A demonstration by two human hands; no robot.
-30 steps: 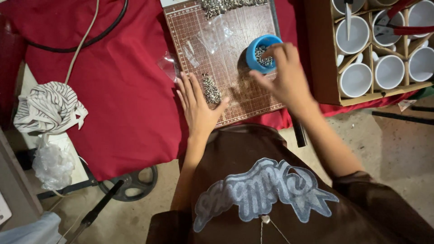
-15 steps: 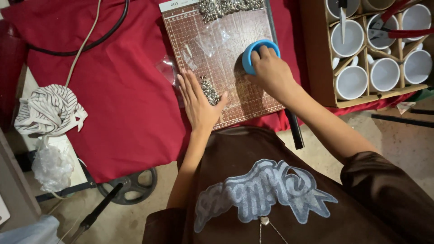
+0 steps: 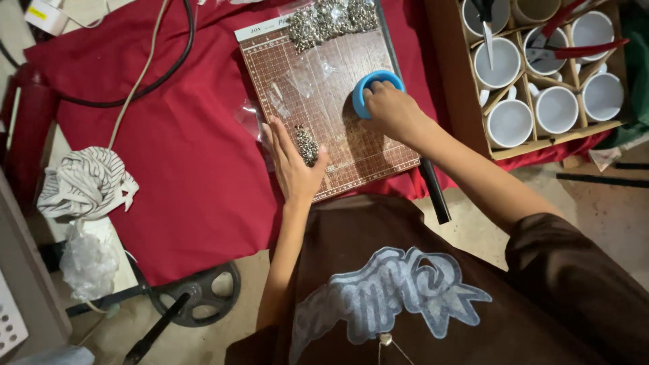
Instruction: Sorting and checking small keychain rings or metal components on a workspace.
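- Since the earlier frames, the right hand (image 3: 392, 111) has come down over the blue bowl (image 3: 368, 91), which a second ago it only touched at the rim; now it covers most of the opening, so the small metal pieces seen inside before are hidden.
- Fingers of the right hand curl over the bowl's top, resting on it; whether they grip the rim I cannot tell.
- That blue bowl sits on the brown gridded cutting mat (image 3: 338, 128), toward its right edge.
- Flat and spread, the left hand (image 3: 292, 165) lies with fingers apart on the mat's left edge, as it did before, holding nothing.
- A small pile of silver metal pieces (image 3: 306, 144) lies on the mat just beside the left hand's fingers, touching or nearly so.
- Clear plastic bags (image 3: 301, 84) lie on the mat between the two hands and the far edge.
- A larger heap of metal pieces (image 3: 331, 20) sits at the mat's far end.
- The mat rests on a red cloth (image 3: 169, 169) covering the tabletop.
- A black rod (image 3: 436, 196) lies along the mat's right side.
- To the right, a cardboard box (image 3: 466, 94) with dividers holds white mugs (image 3: 510, 122) and red-handled pliers (image 3: 574, 47).
- At the left, a striped cloth bundle (image 3: 84, 186) and a black cable (image 3: 135, 88).
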